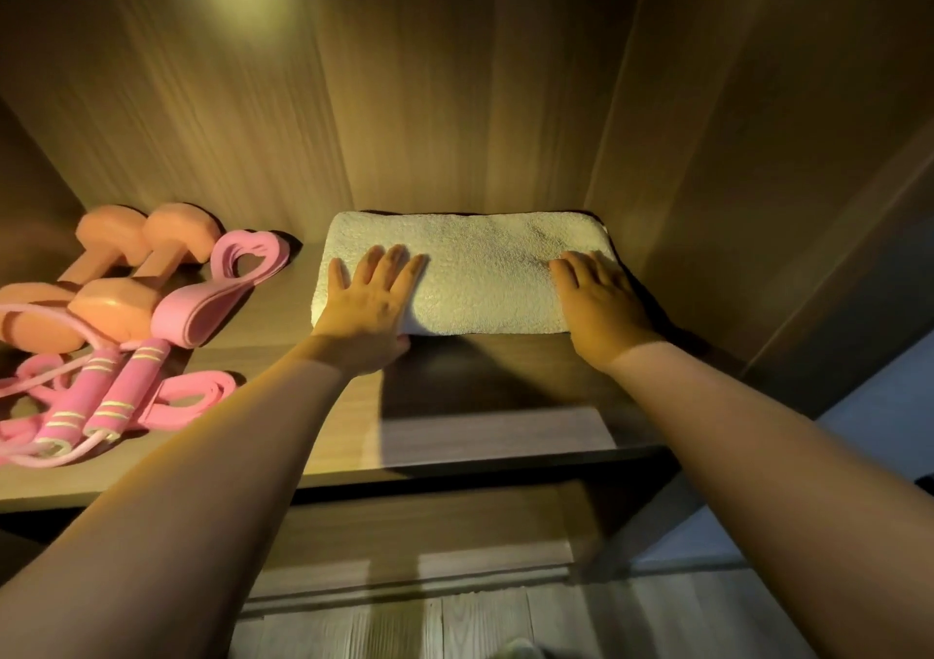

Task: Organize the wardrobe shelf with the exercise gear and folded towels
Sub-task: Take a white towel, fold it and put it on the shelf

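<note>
A folded white towel (485, 269) lies at the back right of the wooden wardrobe shelf (455, 436). My left hand (369, 299) rests flat on its left end, fingers spread, thumb tucked at the front edge. My right hand (601, 304) lies flat on its right end. On the shelf's left side sit two orange dumbbells (116, 274), a pink resistance band (222, 289) and a pink jump rope (96, 400) with striped handles.
The wardrobe's back panel (404, 102) stands right behind the towel and the right side wall (733, 178) is close to its right end. A lower shelf edge (414, 572) and wood floor (455, 628) show below.
</note>
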Available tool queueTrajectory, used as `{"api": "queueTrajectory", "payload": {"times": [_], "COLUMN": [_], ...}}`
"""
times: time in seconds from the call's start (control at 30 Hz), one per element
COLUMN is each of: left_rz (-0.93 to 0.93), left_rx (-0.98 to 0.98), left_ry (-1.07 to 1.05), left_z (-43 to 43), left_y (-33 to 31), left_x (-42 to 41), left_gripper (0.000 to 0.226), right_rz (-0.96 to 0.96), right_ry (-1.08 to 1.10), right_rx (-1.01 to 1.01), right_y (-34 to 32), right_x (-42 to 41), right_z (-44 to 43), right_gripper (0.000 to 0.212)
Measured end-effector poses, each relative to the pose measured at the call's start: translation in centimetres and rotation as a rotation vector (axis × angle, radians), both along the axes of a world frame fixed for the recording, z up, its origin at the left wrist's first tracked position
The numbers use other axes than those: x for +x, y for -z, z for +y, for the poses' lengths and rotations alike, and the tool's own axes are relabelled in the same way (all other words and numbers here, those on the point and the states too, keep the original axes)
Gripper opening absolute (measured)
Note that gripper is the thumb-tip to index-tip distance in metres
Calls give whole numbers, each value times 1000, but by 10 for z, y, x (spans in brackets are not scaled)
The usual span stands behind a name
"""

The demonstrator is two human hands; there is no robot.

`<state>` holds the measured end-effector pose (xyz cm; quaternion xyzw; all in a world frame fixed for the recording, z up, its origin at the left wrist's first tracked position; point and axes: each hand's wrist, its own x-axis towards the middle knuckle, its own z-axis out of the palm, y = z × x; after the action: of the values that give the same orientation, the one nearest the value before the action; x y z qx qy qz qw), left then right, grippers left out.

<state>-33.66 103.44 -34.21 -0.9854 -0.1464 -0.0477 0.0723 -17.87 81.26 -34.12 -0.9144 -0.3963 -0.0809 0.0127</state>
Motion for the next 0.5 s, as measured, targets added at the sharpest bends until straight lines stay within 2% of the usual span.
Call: {"api": "queueTrajectory", "payload": {"times": [0.37, 0.5], "left_rz": [-24, 25], "left_rx": [27, -3], "left_ry": [-38, -20], "left_z": [13, 13], "left_y": [6, -2], "left_x": [28, 24], "left_gripper": [101, 104], "right_rz": [-89, -17], "right_ry": [-3, -30], "right_rx": [49, -27], "right_y": [13, 3], "right_x": [31, 34], "right_z": [24, 21], "right_gripper": [65, 80]}}
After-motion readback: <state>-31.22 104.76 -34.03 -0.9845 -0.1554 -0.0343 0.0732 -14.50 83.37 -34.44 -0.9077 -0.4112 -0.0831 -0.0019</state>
